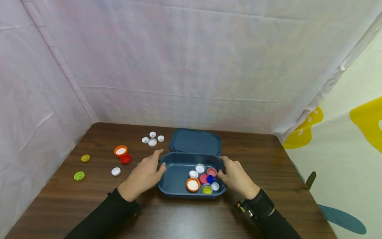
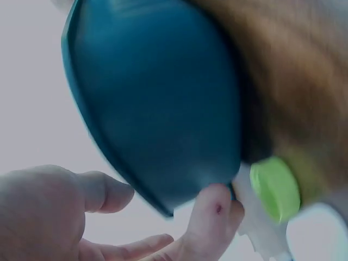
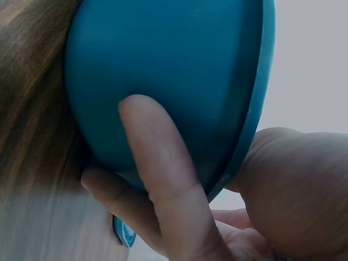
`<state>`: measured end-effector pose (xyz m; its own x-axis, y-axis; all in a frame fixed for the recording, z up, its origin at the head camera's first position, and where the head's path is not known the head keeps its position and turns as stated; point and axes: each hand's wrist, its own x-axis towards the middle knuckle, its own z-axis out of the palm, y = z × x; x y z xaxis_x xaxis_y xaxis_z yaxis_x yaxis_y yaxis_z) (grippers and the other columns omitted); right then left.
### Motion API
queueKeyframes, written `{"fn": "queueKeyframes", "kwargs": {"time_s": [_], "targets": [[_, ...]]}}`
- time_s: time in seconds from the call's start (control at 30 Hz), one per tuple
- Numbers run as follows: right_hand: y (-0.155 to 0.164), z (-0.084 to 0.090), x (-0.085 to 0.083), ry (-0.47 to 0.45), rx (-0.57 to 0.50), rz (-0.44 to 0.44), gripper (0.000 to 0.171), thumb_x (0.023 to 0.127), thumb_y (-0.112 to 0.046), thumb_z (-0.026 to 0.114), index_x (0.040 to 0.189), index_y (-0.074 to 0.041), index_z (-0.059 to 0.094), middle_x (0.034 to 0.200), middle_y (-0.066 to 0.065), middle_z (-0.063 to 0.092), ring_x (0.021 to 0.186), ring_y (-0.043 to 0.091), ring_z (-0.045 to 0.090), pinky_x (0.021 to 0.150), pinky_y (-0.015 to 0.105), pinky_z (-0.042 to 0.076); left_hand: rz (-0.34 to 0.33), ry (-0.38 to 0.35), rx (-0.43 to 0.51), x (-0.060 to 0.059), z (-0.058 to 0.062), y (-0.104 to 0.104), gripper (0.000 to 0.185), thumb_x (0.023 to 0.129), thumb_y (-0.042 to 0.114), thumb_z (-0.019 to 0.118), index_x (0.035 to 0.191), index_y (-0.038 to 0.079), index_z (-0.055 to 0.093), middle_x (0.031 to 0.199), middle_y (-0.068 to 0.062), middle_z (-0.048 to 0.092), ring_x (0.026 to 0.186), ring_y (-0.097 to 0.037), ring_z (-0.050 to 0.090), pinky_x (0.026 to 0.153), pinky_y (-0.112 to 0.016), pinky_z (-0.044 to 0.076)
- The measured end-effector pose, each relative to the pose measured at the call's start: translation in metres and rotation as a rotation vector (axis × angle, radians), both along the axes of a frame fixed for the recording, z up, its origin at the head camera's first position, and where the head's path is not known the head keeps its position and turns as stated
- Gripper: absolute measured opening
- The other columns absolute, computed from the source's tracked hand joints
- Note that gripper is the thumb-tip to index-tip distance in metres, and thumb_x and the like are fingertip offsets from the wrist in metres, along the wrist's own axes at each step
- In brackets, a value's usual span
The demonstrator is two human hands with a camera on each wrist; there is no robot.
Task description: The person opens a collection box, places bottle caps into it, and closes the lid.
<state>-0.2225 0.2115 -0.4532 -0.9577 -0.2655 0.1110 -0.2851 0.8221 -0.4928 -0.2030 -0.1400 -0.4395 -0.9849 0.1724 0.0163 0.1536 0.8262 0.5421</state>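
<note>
A person's two hands grip one dark blue oblong container [image 1: 176,179] on a brown wooden surface [image 1: 185,219], the left hand [image 1: 146,176] curled round its left end with the thumb over the rim, the right hand [image 1: 235,177] curled round its right end, thumb on the rim and fingers [image 3: 163,179] pressed against the outer wall, as the right wrist view shows. The container lies with its long axis running from one hand to the other, its open side facing up. Between the hands, nearer the right one, seven bottle caps sit inside it: an orange-rimmed cap [image 1: 193,185], two white caps [image 1: 197,171], a pink one, a red one, a blue cap [image 1: 210,179] and a yellow-green cap [image 1: 207,189], with one more pale cap [image 1: 215,186] at the right edge, making eight if counted separately. One matching blue lid [image 1: 195,142] lies flat just beyond the container, touching or nearly touching its far rim. Beyond the left hand, four white caps [image 1: 152,139] cluster together. Farther out on the left hand's side lie an orange cap [image 1: 120,151] and a red cap [image 1: 125,159] side by side, a single white cap [image 1: 115,171], and two yellow-green caps [image 1: 79,176] well apart near the surface's edge. A pale cloth backdrop [image 1: 191,66] encloses the scene.
</note>
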Motion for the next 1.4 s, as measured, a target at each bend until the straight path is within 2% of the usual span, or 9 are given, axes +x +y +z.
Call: {"fn": "queueKeyframes", "kwargs": {"time_s": [0.1,0.23,0.37,0.5,0.63,0.77,0.9,1.1,1.4], "targets": [[0.000,-0.001,0.000,0.003,-0.001,-0.003,0.050,0.103,-0.006,0.082,0.149,0.009,0.068,0.129,0.026,0.083,0.092,0.020,0.077,0.077,0.036,0.068,0.027,0.012,-0.001,-0.006,0.005,-0.010,0.060,0.117,0.028,0.067,0.169,0.002,0.051,0.150,-0.025,0.076,0.078,-0.019,0.071,0.065,-0.034,0.057],[0.002,-0.002,0.001,0.005,0.004,-0.014,0.050,0.103,-0.006,0.083,0.149,0.008,0.069,0.130,0.026,0.083,0.092,0.020,0.077,0.079,0.037,0.069,0.050,0.088,-0.011,-0.015,0.010,-0.028,0.050,0.115,0.024,0.071,0.158,0.000,0.063,0.139,-0.024,0.080,0.086,-0.020,0.072,0.071,-0.036,0.060],[0.002,-0.002,0.002,0.004,0.001,-0.013,0.049,0.103,-0.006,0.083,0.148,0.008,0.069,0.130,0.026,0.083,0.094,0.021,0.079,0.082,0.041,0.072,0.097,0.170,-0.026,-0.022,0.011,-0.051,0.045,0.112,0.020,0.075,0.151,-0.001,0.067,0.126,-0.024,0.079,0.080,-0.021,0.066,0.065,-0.035,0.053],[0.002,-0.004,0.002,0.008,0.003,-0.011,0.048,0.103,-0.006,0.083,0.147,0.008,0.070,0.130,0.027,0.083,0.097,0.022,0.080,0.085,0.044,0.073,0.159,0.232,-0.047,-0.029,0.007,-0.075,0.046,0.110,0.017,0.078,0.151,-0.002,0.069,0.130,-0.030,0.076,0.084,-0.030,0.068,0.064,-0.038,0.051],[0.001,-0.004,0.001,0.008,0.006,-0.016,0.048,0.103,-0.008,0.083,0.147,0.007,0.070,0.130,0.026,0.083,0.095,0.021,0.079,0.083,0.041,0.072,0.210,0.228,-0.077,-0.038,-0.001,-0.095,0.049,0.109,0.017,0.078,0.152,-0.005,0.068,0.141,-0.040,0.068,0.117,-0.055,0.068,0.085,-0.060,0.062],[0.001,-0.002,0.000,0.007,-0.009,-0.016,0.047,0.104,-0.007,0.081,0.147,0.008,0.070,0.128,0.025,0.084,0.090,0.018,0.078,0.075,0.035,0.069,0.240,0.124,-0.096,-0.046,-0.008,-0.110,0.057,0.111,0.021,0.077,0.156,-0.009,0.062,0.152,-0.047,0.057,0.140,-0.070,0.052,0.110,-0.077,0.056],[0.001,0.000,0.000,0.014,-0.016,-0.008,0.045,0.104,-0.007,0.078,0.146,0.008,0.071,0.125,0.023,0.085,0.087,0.017,0.076,0.071,0.033,0.066,0.250,0.063,-0.100,-0.052,-0.012,-0.120,0.061,0.110,0.020,0.077,0.157,-0.013,0.059,0.151,-0.048,0.057,0.141,-0.071,0.051,0.117,-0.079,0.051],[0.000,0.001,0.001,0.010,-0.012,-0.008,0.045,0.104,-0.007,0.078,0.146,0.008,0.070,0.125,0.023,0.085,0.087,0.016,0.076,0.073,0.033,0.067,0.252,0.102,-0.105,-0.058,-0.018,-0.131,0.052,0.105,0.012,0.078,0.149,-0.014,0.066,0.142,-0.046,0.065,0.135,-0.070,0.054,0.115,-0.078,0.049],[0.000,0.001,0.000,0.000,-0.006,-0.021,0.046,0.104,-0.007,0.077,0.146,0.009,0.070,0.125,0.024,0.084,0.087,0.017,0.077,0.074,0.035,0.069,0.252,0.154,-0.076,-0.061,-0.024,-0.141,0.041,0.100,0.002,0.074,0.136,-0.014,0.072,0.128,-0.042,0.070,0.118,-0.058,0.067,0.103,-0.072,0.059]]}}
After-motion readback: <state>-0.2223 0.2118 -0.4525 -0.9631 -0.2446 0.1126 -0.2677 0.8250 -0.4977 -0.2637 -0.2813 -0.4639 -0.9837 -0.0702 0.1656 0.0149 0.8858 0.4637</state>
